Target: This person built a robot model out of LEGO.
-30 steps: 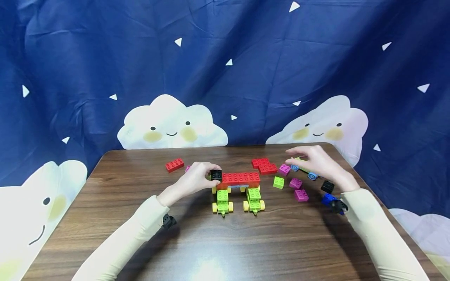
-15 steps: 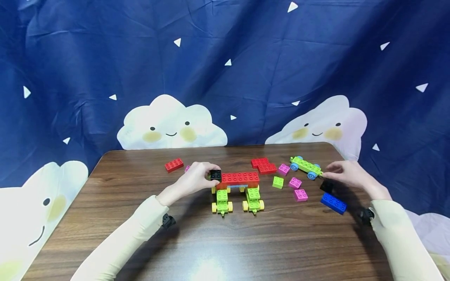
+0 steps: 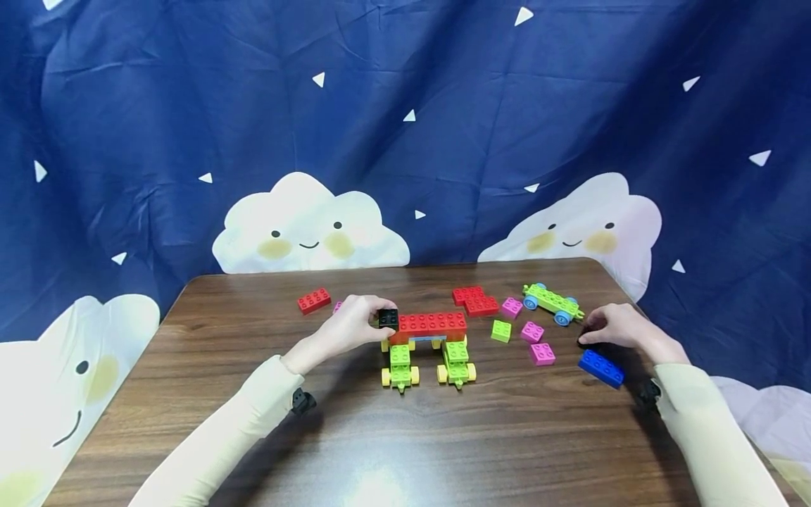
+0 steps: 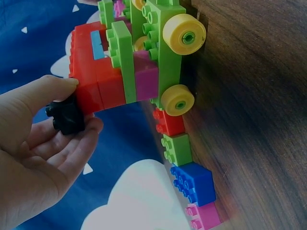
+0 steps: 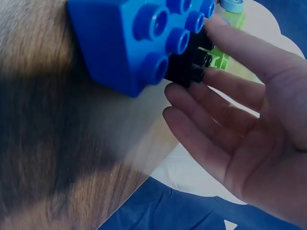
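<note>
My left hand (image 3: pixel 348 320) pinches a black brick (image 3: pixel 388 319) at the left end of a long red block row (image 3: pixel 432 325). In the left wrist view, the thumb rests at the seam between black and red, with fingers on the far side. Green wheeled bases (image 3: pixel 400 370) with yellow wheels stand under the row. On the right, my right hand (image 3: pixel 621 325) holds a second black brick (image 5: pixel 184 67) between thumb and fingers, low at the table; it is mostly hidden in the head view. A blue brick (image 3: pixel 601 368) lies just in front of that hand.
A green car base (image 3: pixel 552 300) with blue wheels lies behind my right hand. Between the hands sit a loose green brick (image 3: pixel 501 330), several magenta bricks (image 3: pixel 532 332) and red bricks (image 3: pixel 481 304). Another red brick (image 3: pixel 314 301) lies back left on the wooden table (image 3: pixel 443 436).
My right hand has moved from above the green car base rightward and down to the black brick, and now holds it. The left hand stays on its black brick.
</note>
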Available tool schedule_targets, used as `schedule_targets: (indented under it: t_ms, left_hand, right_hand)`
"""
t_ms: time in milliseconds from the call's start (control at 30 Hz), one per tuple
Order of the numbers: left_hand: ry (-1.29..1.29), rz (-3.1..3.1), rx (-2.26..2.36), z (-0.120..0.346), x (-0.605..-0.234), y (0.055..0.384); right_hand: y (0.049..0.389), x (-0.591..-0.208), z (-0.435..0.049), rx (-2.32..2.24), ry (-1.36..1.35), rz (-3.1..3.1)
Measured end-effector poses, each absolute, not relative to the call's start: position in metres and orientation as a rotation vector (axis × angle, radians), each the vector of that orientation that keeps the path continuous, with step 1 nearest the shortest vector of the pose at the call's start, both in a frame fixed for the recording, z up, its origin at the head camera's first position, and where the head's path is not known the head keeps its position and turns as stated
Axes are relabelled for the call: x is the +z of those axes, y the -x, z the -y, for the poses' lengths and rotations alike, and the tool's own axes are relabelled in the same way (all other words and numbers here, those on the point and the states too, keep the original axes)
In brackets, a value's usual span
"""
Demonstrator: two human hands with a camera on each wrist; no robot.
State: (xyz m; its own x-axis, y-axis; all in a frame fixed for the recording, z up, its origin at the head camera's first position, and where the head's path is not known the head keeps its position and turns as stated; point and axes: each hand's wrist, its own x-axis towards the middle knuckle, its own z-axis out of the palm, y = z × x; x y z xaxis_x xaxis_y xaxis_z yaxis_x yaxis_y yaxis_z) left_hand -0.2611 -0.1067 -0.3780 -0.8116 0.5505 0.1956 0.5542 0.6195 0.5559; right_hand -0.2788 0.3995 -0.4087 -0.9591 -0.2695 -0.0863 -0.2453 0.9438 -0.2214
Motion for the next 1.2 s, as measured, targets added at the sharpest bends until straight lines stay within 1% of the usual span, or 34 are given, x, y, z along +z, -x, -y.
schedule_targets:
  t_ms: [267,467,867,1033,1200]
  left_hand:
    - [0.952,2.824,-0.982,0.107,-0.382,0.26]
    - [0.975,2.8,-0.969,0.107,-0.383,0.259]
    - [0.959,2.817,-0.976,0.106,-0.382,0.261]
    - [0.964,2.814,-0.989,0.107,-0.38,0.261]
    - [0.968,2.808,-0.993,0.108,-0.379,0.262]
  right_hand:
    - [0.275,-0.406,-0.397,-0.282,0.429,-3.021]
    - [0.274,-0.394,-0.385,-0.305,0.508,-3.095]
    - [0.274,-0.361,-0.322,-0.401,0.745,-3.193]
    - [0.274,-0.353,-0.3,-0.426,0.808,-3.165]
    - [0.273,-0.349,-0.281,-0.463,0.928,-3.143]
